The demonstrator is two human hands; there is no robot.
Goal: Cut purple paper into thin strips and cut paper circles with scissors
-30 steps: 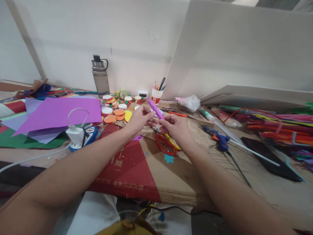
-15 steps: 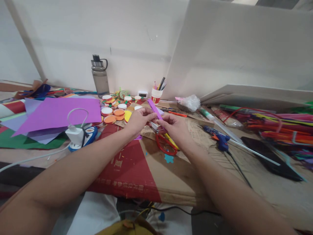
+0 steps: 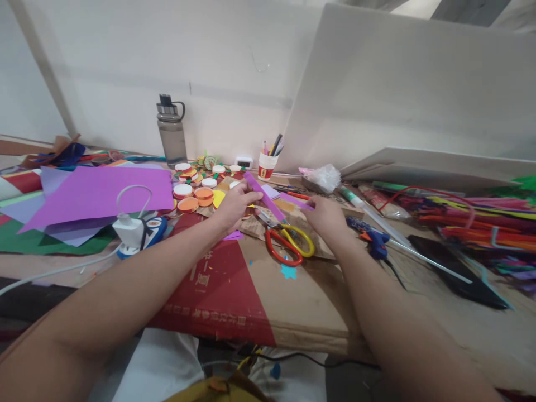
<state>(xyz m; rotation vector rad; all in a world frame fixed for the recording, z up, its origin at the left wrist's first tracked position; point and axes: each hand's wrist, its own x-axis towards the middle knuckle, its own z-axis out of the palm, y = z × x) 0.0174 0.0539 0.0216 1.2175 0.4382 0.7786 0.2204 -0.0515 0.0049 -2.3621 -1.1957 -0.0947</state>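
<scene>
Purple strip (image 3: 273,206): slanting above the middle of the cardboard (image 3: 310,301), clamped between the fingers of your left hand (image 3: 237,207).
Second strip (image 3: 296,201): to the right of the first and apart from it; the fingers of your right hand (image 3: 327,218) pinch its right end.
Scissors (image 3: 276,228): on the cardboard below the strips, red and yellow handles toward the bench's near edge.
Blue cutout (image 3: 288,272): just beside the red handle, closer to the cardboard's near edge.
Glue gun (image 3: 378,244): on the bench, beyond the cardboard's right edge.
Bottle (image 3: 172,137): upright at the bench's far edge.
Purple sheet (image 3: 104,192): on papers toward the bench's left end.
</scene>
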